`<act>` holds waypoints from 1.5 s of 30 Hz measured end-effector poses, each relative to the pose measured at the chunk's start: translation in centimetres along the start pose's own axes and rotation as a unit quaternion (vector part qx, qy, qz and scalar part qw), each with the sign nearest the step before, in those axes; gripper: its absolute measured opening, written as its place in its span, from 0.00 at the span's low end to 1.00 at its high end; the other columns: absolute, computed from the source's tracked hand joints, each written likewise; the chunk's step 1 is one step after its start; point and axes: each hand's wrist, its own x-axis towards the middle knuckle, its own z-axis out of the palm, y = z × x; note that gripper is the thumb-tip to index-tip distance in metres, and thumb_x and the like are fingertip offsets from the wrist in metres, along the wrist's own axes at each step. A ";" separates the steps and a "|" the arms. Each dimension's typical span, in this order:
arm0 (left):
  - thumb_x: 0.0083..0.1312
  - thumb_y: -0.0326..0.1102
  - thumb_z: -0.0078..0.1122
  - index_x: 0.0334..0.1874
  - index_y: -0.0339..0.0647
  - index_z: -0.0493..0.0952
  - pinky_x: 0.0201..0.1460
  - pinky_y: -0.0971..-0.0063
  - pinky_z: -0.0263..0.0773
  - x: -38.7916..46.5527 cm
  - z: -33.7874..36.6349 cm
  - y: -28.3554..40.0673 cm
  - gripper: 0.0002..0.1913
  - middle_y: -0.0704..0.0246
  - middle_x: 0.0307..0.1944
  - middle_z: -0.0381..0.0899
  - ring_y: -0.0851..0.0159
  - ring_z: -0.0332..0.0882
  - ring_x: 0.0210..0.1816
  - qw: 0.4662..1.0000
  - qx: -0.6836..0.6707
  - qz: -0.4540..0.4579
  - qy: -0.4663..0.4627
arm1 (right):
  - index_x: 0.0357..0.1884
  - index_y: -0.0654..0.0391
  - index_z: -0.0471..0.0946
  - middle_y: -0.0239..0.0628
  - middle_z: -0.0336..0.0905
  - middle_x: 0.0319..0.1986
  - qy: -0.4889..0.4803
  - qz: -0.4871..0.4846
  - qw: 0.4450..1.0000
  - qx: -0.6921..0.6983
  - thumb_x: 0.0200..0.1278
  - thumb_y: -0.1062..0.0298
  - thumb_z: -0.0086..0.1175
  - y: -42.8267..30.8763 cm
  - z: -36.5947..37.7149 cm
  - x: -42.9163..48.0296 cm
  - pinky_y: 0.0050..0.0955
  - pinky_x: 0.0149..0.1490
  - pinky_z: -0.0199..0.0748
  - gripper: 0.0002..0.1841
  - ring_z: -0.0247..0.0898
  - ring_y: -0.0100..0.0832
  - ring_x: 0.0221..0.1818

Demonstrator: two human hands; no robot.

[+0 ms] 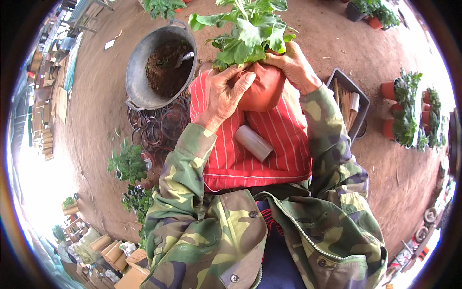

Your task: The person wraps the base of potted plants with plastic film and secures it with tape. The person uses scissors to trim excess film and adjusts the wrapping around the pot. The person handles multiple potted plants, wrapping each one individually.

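A terracotta-coloured flowerpot rests tilted on my lap, its leafy green plant pointing away from me. My left hand grips the pot's upper left side, thumb against the outer wall and fingers under the lower leaves. On the other side my right hand holds the rim, its fingertips partly hidden among the leaves. The soil inside the pot is mostly covered by foliage. Below the pot, a greyish cylindrical roll lies on the red striped apron over my thighs.
A large metal tub of soil, with a tool in it, stands left above several wire rings. To the right sits a grey tray of thin sticks. Potted plants line the far right; another leafy plant is at left.
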 end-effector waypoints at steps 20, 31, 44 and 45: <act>0.78 0.45 0.73 0.58 0.32 0.90 0.51 0.80 0.73 0.2 -0.9 -1.5 0.21 0.78 0.42 0.86 0.79 0.75 0.43 0.989 -0.105 -0.099 -0.041 | 0.62 0.65 0.82 0.33 0.86 0.54 0.007 -0.017 0.999 0.035 0.84 0.64 0.49 -0.6 1.7 -2.1 0.27 0.65 0.73 0.18 0.77 0.24 0.56; 0.79 0.41 0.71 0.50 0.32 0.89 0.40 0.80 0.64 -0.1 -1.2 -0.2 0.15 0.85 0.34 0.78 0.81 0.67 0.35 0.996 -0.071 -0.058 0.014 | 0.53 0.66 0.86 0.37 0.89 0.42 -0.008 0.047 0.998 -0.029 0.79 0.59 0.59 0.3 2.7 1.0 0.28 0.48 0.78 0.18 0.81 0.23 0.41; 0.79 0.43 0.68 0.49 0.34 0.88 0.50 0.75 0.71 -1.0 0.2 -0.5 0.16 0.79 0.40 0.83 0.76 0.73 0.42 0.990 -0.091 -0.069 0.081 | 0.47 0.72 0.83 0.69 0.86 0.42 -0.097 -0.055 0.985 -0.133 0.74 0.61 0.49 1.4 2.6 1.8 0.54 0.56 0.79 0.21 0.84 0.64 0.50; 0.79 0.44 0.68 0.47 0.35 0.88 0.47 0.76 0.70 -0.8 0.8 0.0 0.15 0.80 0.37 0.81 0.76 0.71 0.39 0.990 -0.094 -0.063 0.088 | 0.46 0.72 0.83 0.69 0.86 0.42 -0.079 -0.058 0.986 -0.135 0.74 0.61 0.49 1.8 2.3 1.9 0.54 0.57 0.79 0.21 0.84 0.63 0.50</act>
